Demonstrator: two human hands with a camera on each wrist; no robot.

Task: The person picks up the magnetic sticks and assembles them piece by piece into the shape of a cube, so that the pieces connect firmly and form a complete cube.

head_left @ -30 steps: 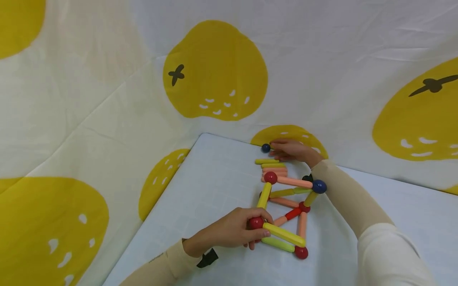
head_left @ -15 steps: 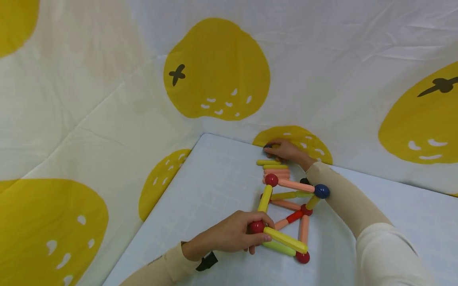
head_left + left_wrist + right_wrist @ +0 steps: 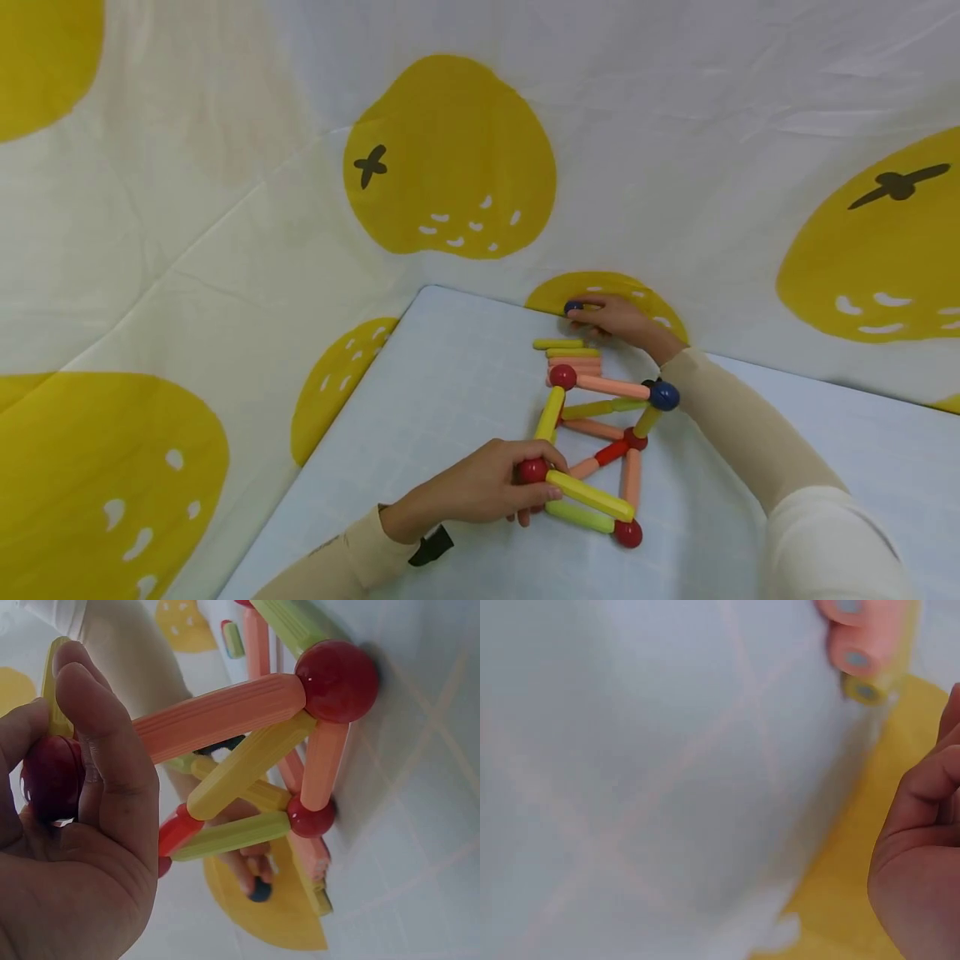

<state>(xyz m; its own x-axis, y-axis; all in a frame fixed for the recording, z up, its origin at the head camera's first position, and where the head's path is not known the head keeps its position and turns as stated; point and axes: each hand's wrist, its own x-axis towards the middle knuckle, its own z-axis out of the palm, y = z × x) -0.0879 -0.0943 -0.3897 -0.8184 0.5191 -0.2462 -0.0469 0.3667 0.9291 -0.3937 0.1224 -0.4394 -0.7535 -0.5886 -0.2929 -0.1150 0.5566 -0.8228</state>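
The left hand grips a red ball at an upper corner of the frame on the table. Behind the frame lie loose sticks. Beyond them, by the table's far edge, the right hand appears to pinch a blue ball.

Creased white cloth backdrop, large yellow fruit prints; pale tabletop, faint crossing lines.
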